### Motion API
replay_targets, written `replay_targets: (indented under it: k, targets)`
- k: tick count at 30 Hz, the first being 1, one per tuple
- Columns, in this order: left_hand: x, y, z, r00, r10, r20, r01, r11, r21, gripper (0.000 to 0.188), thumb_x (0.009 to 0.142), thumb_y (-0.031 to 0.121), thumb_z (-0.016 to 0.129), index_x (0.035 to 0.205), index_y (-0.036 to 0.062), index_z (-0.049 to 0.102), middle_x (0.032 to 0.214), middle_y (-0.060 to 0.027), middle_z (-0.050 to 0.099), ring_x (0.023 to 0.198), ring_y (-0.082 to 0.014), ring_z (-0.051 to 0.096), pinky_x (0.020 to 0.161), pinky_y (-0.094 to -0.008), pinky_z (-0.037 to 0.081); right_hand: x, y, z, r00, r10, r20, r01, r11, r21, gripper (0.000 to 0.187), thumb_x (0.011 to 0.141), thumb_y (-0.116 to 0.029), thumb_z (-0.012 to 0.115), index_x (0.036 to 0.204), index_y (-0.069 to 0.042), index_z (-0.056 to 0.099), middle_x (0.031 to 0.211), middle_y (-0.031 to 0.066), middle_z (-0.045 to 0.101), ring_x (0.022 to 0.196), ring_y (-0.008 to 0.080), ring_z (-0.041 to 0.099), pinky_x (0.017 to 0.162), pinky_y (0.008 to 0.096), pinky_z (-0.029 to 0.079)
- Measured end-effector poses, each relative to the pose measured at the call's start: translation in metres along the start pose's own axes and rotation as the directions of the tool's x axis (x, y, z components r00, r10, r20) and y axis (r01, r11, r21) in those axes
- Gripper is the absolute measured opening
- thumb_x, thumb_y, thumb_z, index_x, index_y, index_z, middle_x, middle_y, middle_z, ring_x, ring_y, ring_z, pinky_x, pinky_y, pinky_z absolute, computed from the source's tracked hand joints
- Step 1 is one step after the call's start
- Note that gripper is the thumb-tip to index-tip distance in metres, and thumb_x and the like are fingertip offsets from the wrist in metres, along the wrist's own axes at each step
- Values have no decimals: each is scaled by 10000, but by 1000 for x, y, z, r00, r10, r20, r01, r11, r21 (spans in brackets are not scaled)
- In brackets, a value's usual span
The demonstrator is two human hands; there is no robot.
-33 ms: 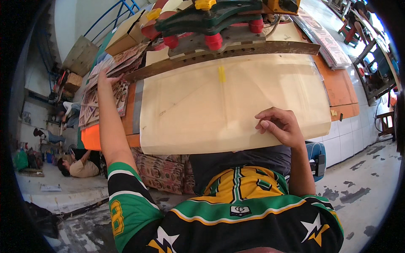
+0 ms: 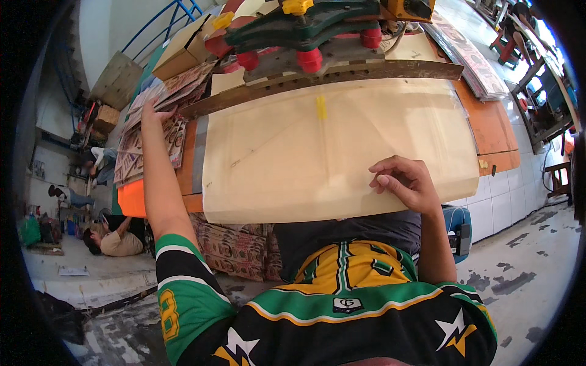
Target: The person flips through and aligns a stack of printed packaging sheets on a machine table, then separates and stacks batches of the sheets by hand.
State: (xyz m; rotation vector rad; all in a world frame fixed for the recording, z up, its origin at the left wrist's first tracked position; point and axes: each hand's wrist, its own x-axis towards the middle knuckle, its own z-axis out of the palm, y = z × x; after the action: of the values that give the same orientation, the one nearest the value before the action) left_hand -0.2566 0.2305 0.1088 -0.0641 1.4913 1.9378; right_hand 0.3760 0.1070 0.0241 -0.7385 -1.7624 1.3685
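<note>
A wide cream-coloured sheet point(image 2: 274, 158) lies in front of me on the orange table, with a strip of yellow tape point(image 2: 321, 107) near its far edge. Above its right part is my right hand point(image 2: 408, 183), fingers loosely bent, thumb apart, holding nothing. My left hand point(image 2: 156, 113) reaches out to a pile of printed sheets point(image 2: 139, 143) left of the cream sheet. Its thumb is stretched away from the fingers, which are partly hidden at the pile. Along the cream sheet's far edge runs a long metal bar point(image 2: 342, 72), under a dark green machine frame point(image 2: 299, 27) with red knobs.
Stacked printed sheets point(image 2: 467, 58) lie at the far right of the table. A cardboard box point(image 2: 180, 49) stands at the far left. Bundled prints point(image 2: 235, 250) are below the table's front edge. Several people are at the left, one in a beige shirt point(image 2: 119, 243).
</note>
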Motion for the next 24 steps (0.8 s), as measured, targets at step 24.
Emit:
replay_targets:
  k: [24]
  targets:
    - [151, -19, -48, 911, 267, 313, -406, 710, 576, 484, 816, 72, 613, 1295, 42, 557, 966, -181, 610, 752, -301, 571, 566, -430, 440, 2, -1, -2, 999, 34, 27, -35, 998, 42, 181, 944, -96, 622, 1067, 32, 655, 806, 107, 707, 728, 144, 692, 675, 264, 556]
